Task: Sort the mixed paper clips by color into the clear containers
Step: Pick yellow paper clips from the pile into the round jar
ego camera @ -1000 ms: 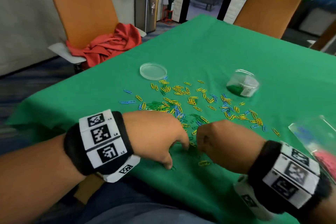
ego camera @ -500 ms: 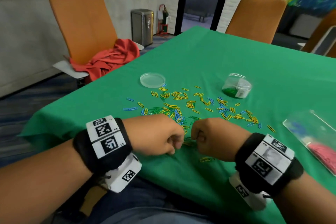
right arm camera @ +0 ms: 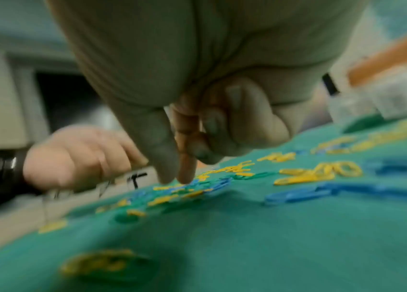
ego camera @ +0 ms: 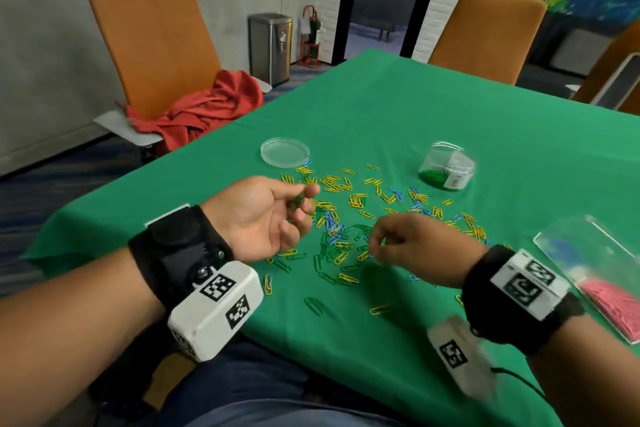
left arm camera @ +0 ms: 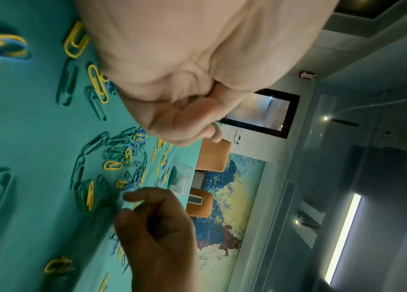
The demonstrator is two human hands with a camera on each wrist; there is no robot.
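Note:
Yellow, blue and green paper clips (ego camera: 346,218) lie scattered on the green tablecloth (ego camera: 415,107). My left hand (ego camera: 301,199) is turned palm up above the pile's left side, its fingers curled round a small bunch of green clips (ego camera: 296,201). In the left wrist view my left hand (left arm camera: 197,102) shows a bit of green between thumb and fingers. My right hand (ego camera: 374,248) reaches down into the pile's near part. Its thumb and forefinger (right arm camera: 185,173) meet on a clip whose colour is blurred. A clear round jar (ego camera: 446,166) holding green clips stands at the far right.
The jar's clear lid (ego camera: 284,152) lies at the pile's far left edge. A clear flat container (ego camera: 595,253) with pink clips (ego camera: 613,302) sits at the right edge. Orange chairs (ego camera: 149,28) stand around the table, one with a red cloth (ego camera: 204,107).
The hands were close together, knuckles up, at the near edge of the pile. The left hand has risen and turned palm up with green clips; the right has moved right onto the pile.

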